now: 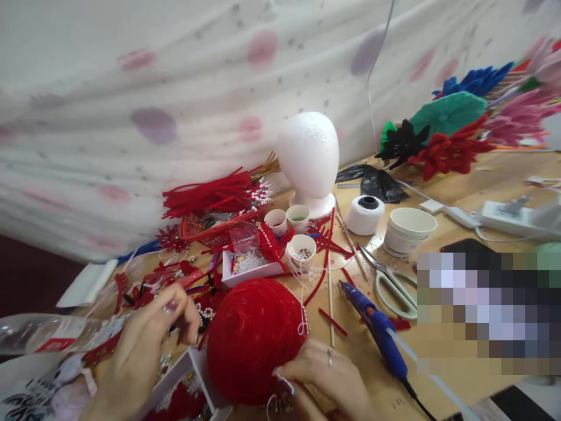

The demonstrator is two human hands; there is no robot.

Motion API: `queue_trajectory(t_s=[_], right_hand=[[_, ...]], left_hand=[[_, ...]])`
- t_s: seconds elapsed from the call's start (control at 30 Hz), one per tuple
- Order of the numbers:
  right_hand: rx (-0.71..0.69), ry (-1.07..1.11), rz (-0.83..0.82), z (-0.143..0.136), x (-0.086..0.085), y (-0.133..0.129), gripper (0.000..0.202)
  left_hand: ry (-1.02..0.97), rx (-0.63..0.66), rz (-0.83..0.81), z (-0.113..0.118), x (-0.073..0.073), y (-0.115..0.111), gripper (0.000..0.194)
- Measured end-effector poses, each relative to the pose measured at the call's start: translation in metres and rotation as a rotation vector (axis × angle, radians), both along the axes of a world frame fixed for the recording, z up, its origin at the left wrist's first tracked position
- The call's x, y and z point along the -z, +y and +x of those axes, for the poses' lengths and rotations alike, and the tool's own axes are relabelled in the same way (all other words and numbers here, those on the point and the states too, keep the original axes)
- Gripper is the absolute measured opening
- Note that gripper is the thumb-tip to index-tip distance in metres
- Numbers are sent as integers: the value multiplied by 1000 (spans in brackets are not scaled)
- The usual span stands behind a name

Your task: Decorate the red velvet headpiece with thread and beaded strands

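Here we press our right hand [326, 380] against the lower right side of the red velvet-covered ball [254, 339], fingers curled close together, the thumb and forefinger pinching a thin white thread at the ball's lower edge, at about 5 o'clock on it. The ball sits near the bottom centre of the wooden table [460, 187], touching both our hands.

Our left hand [149, 345] lies at the ball's 9 o'clock, fingers bent and bunched, the tips drawn toward the thumb; whether they grip something small we cannot tell. Under that hand, a white box [193, 380] holds red pieces and pearly trim. At 8 o'clock from it a clear plastic bottle [48, 333] lies on its side.

At the ball's 3 o'clock a blue glue gun [377, 327] lies on the table, with pale-handled scissors [390, 283] just beyond it.

At 12 o'clock from the ball, a white tray [245, 266] carries clear and coloured beads. Just to its right stands a paper cup [301, 250] with mixed beads inside. Farther on, two more cups [287, 219] stand side by side; one shows green bits, the other's contents we cannot make out. A red basket [210, 228] at 11 o'clock is heaped with red stems and pearl strands.

Farther at 2 o'clock stand a spool of white thread [365, 214] and stacked white cups [409, 229]. Behind them rises a white foam head [309, 161], and at the far 2 o'clock corner lie felt flowers [451, 131].
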State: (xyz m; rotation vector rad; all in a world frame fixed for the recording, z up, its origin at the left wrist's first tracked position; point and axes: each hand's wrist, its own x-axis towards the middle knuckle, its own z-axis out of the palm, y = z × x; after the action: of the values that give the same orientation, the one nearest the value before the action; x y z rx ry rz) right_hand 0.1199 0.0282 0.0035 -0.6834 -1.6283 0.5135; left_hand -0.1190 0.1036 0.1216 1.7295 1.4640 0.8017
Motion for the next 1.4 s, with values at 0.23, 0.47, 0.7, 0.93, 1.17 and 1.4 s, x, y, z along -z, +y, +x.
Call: queue_trajectory(t_s=[0.23, 0.47, 0.7, 0.93, 1.17, 1.4], right_hand=[[71, 8, -35, 1, -8, 11, 15], [127, 9, -20, 2, 2, 17, 13], [170, -14, -13, 0, 9, 18, 14], [167, -15, 0, 3, 13, 20, 13], [229, -45, -44, 6, 9, 20, 15], [210, -16, -17, 0, 13, 20, 20]], left_hand=[[237, 161, 82, 33, 9, 90, 44], [308, -30, 10, 26, 38, 136, 32], [103, 16, -105, 29, 57, 155, 42], [-33, -15, 67, 20, 51, 145, 18], [-415, -136, 2, 19, 41, 123, 29], [-638, -192, -22, 28, 42, 130, 22]])
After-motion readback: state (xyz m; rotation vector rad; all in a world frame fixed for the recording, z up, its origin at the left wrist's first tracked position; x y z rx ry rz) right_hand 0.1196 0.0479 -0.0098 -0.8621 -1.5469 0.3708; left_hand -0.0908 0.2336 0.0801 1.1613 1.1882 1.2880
